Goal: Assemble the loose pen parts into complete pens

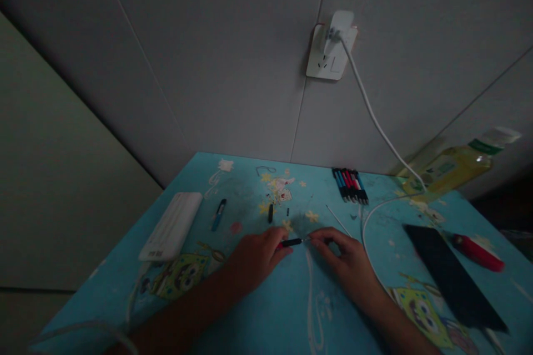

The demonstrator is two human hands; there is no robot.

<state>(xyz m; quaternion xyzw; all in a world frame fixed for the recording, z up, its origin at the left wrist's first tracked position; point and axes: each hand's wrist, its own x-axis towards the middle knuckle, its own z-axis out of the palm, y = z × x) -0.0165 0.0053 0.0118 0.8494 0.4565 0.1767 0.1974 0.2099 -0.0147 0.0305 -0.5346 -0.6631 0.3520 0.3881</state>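
Note:
My left hand (260, 258) is closed around a short red-and-black pen (291, 243), whose black end points right. At that end, the fingertips of my right hand (343, 258) pinch a small shiny tip piece; its exact shape is too small to make out. Beyond my hands lie a black tube-like pen part (270, 213) and a tiny dark piece (287, 212). A thin white stick like a pen refill (338, 219) rests just past my right hand. To the left is a blue pen barrel (217, 217) with a black end.
Several pens (350, 186) lie in a row near the wall. A white power bank (172, 227) with a cable sits left. At right are a dark flat slab (453, 277), a red-handled object (478, 253) and a tilted yellow bottle (449, 169). A white cable (370, 111) hangs from the wall socket (325, 61).

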